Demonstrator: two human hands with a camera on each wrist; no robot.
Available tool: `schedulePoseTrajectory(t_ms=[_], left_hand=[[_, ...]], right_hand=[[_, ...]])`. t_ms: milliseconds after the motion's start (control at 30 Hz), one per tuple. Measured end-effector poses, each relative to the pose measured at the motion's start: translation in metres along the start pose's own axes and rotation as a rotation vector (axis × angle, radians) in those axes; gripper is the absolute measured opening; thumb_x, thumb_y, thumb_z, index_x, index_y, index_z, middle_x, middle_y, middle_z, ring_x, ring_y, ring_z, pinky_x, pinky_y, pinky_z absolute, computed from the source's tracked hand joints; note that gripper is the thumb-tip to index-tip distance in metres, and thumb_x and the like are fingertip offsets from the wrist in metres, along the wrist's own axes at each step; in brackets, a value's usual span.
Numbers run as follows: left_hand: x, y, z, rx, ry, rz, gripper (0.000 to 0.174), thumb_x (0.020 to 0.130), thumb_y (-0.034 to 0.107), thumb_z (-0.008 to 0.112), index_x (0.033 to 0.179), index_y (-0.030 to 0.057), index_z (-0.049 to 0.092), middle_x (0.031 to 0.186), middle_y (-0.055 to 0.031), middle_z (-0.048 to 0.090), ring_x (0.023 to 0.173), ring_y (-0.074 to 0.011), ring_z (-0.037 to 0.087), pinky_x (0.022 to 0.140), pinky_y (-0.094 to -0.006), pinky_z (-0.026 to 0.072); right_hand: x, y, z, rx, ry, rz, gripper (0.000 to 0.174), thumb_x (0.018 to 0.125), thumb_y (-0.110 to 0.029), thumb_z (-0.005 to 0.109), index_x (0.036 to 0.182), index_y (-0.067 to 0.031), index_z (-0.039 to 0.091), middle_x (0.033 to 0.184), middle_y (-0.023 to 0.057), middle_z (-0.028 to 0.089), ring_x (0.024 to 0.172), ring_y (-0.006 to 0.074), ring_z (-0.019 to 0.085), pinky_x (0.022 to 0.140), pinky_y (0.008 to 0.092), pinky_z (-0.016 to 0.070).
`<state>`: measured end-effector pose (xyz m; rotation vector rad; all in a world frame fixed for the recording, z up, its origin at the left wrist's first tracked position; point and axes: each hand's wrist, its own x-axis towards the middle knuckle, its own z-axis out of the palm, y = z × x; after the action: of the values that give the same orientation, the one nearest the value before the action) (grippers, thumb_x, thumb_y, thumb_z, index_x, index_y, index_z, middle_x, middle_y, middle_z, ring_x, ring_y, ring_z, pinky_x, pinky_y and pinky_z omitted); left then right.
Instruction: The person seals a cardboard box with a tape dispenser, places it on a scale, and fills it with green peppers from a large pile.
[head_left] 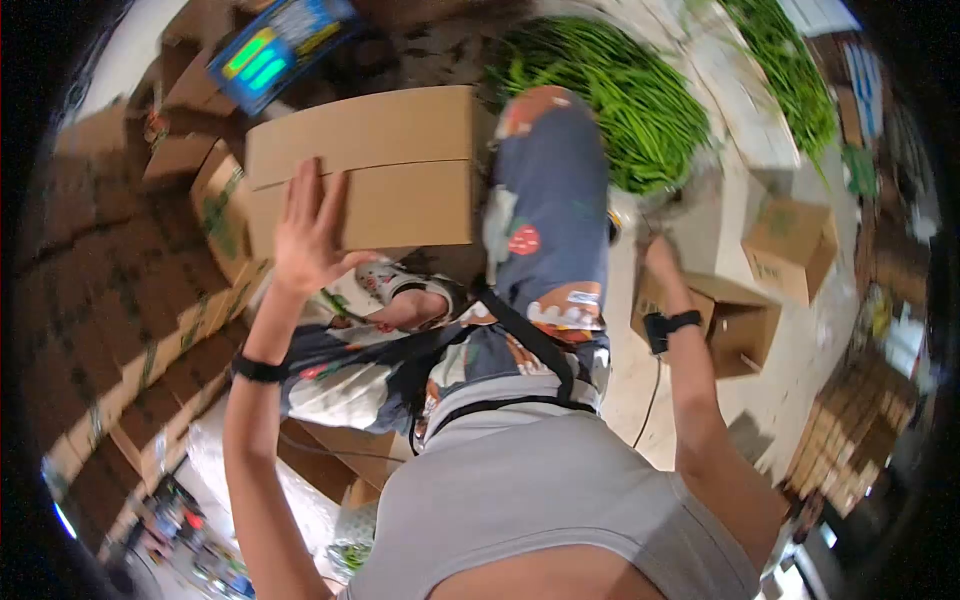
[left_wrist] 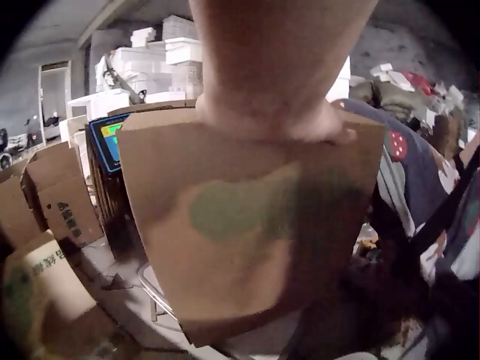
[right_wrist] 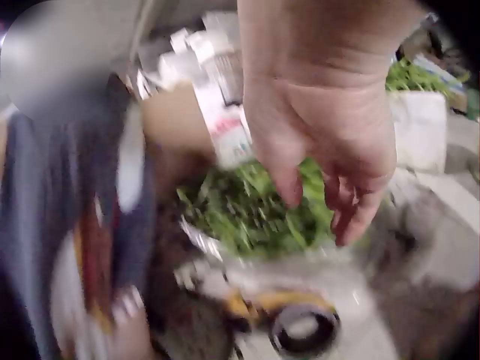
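A closed cardboard box (head_left: 410,130) sits in front of the person, beside the raised knee. My left hand (head_left: 308,245) rests on it with spread, straight fingers over the flap seam. In the left wrist view the box's side (left_wrist: 247,225) carries a blurred green print. My right hand (right_wrist: 330,142) hangs loosely, its fingers bent a little and nothing visible in its grasp. Below it in the right wrist view lies a tape dispenser with yellow parts (right_wrist: 255,304) and a dark roll. A heap of long green vegetables (head_left: 610,100) in clear plastic is just beyond that hand.
Open cardboard boxes (head_left: 745,335) stand to the right, with another box (head_left: 785,245) behind. Many stacked boxes (head_left: 110,290) fill the left. A blue device with a lit green display (head_left: 280,50) is behind the closed box. More greens (head_left: 785,75) lie at upper right.
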<state>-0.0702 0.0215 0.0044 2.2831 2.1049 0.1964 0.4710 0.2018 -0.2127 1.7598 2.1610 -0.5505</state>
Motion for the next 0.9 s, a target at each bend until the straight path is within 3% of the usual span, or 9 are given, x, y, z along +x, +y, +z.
schedulePoseTrajectory(t_ms=[67, 133, 200, 333, 500, 633, 700, 767, 900], left_hand=[[0.006, 0.000, 0.009, 0.019, 0.023, 0.000, 0.100, 0.058, 0.062, 0.060, 0.130, -0.0001, 0.028, 0.134, -0.0279, 0.020, 0.124, -0.0417, 0.020, 0.100, -0.0495, 0.0183], [0.010, 0.006, 0.012, 0.048, 0.036, -0.014, 0.098, 0.058, 0.060, 0.062, 0.129, 0.0003, 0.030, 0.133, -0.0275, 0.022, 0.123, -0.0417, 0.023, 0.099, -0.0498, 0.0219], [0.012, 0.007, 0.015, 0.065, 0.045, -0.005, 0.098, 0.059, 0.060, 0.061, 0.129, 0.0003, 0.030, 0.133, -0.0274, 0.023, 0.123, -0.0418, 0.024, 0.098, -0.0499, 0.0231], [0.012, 0.005, 0.013, 0.083, 0.025, -0.014, 0.092, 0.061, 0.059, 0.060, 0.128, 0.0006, 0.033, 0.133, -0.0273, 0.024, 0.123, -0.0417, 0.025, 0.098, -0.0491, 0.0237], [0.010, 0.005, 0.006, 0.058, 0.015, -0.054, 0.087, 0.061, 0.056, 0.061, 0.126, 0.0024, 0.038, 0.132, -0.0284, 0.024, 0.121, -0.0418, 0.028, 0.099, -0.0482, 0.0235], [0.005, 0.002, 0.000, 0.009, 0.034, -0.074, 0.090, 0.056, 0.058, 0.061, 0.125, 0.0050, 0.039, 0.131, -0.0284, 0.026, 0.121, -0.0415, 0.029, 0.099, -0.0474, 0.0241], [0.002, 0.001, -0.003, 0.006, 0.044, -0.102, 0.092, 0.054, 0.058, 0.062, 0.126, 0.0062, 0.039, 0.132, -0.0278, 0.026, 0.121, -0.0408, 0.030, 0.099, -0.0466, 0.0244], [0.001, 0.001, -0.004, -0.013, 0.035, -0.106, 0.093, 0.052, 0.058, 0.063, 0.126, 0.0072, 0.039, 0.132, -0.0273, 0.026, 0.121, -0.0402, 0.029, 0.100, -0.0457, 0.0238], [0.001, 0.002, -0.006, -0.039, 0.047, -0.119, 0.094, 0.051, 0.057, 0.064, 0.127, 0.0080, 0.038, 0.132, -0.0268, 0.026, 0.122, -0.0392, 0.028, 0.101, -0.0452, 0.0227]], right_hand=[[-0.007, 0.019, 0.064, -0.017, -0.458, 0.258, 0.061, 0.072, -0.035, 0.061, 0.114, 0.0045, 0.043, 0.109, 0.0267, 0.049, 0.100, 0.0406, 0.047, 0.085, 0.0433, 0.0388], [-0.027, -0.008, 0.083, -0.040, -0.445, 0.425, 0.061, 0.070, -0.033, 0.063, 0.115, 0.0031, 0.043, 0.112, 0.0254, 0.048, 0.102, 0.0399, 0.045, 0.086, 0.0430, 0.0380], [-0.031, -0.021, 0.105, 0.274, 0.064, 0.348, 0.056, 0.069, -0.025, 0.062, 0.115, 0.0000, 0.043, 0.112, 0.0224, 0.047, 0.103, 0.0375, 0.044, 0.088, 0.0414, 0.0367], [0.015, -0.066, 0.075, 0.183, 0.485, -0.057, 0.041, 0.068, -0.016, 0.058, 0.104, 0.0009, 0.051, 0.096, 0.0187, 0.053, 0.089, 0.0349, 0.049, 0.079, 0.0411, 0.0413], [0.070, -0.092, 0.055, -0.139, 0.137, -0.574, 0.035, 0.075, -0.009, 0.049, 0.110, -0.0053, 0.048, 0.091, 0.0091, 0.056, 0.091, 0.0276, 0.053, 0.079, 0.0393, 0.0424], [0.065, -0.064, 0.049, -0.103, -0.176, -0.413, 0.032, 0.073, -0.009, 0.051, 0.104, 0.0002, 0.049, 0.084, 0.0177, 0.060, 0.077, 0.0318, 0.060, 0.062, 0.0398, 0.0488], [0.043, -0.064, 0.007, 0.031, -0.511, -0.101, 0.039, 0.069, -0.007, 0.053, 0.107, 0.0023, 0.047, 0.082, 0.0178, 0.061, 0.077, 0.0288, 0.061, 0.063, 0.0351, 0.0489], [0.034, -0.002, 0.016, 0.823, -0.602, 0.104, 0.047, 0.069, -0.003, 0.053, 0.114, 0.0039, 0.042, 0.091, 0.0144, 0.058, 0.085, 0.0223, 0.058, 0.066, 0.0328, 0.0475], [-0.034, -0.108, -0.162, 1.071, 0.120, -0.124, 0.064, 0.069, 0.003, 0.054, 0.127, -0.0012, 0.026, 0.120, 0.0114, 0.040, 0.102, 0.0182, 0.046, 0.078, 0.0303, 0.0435]])
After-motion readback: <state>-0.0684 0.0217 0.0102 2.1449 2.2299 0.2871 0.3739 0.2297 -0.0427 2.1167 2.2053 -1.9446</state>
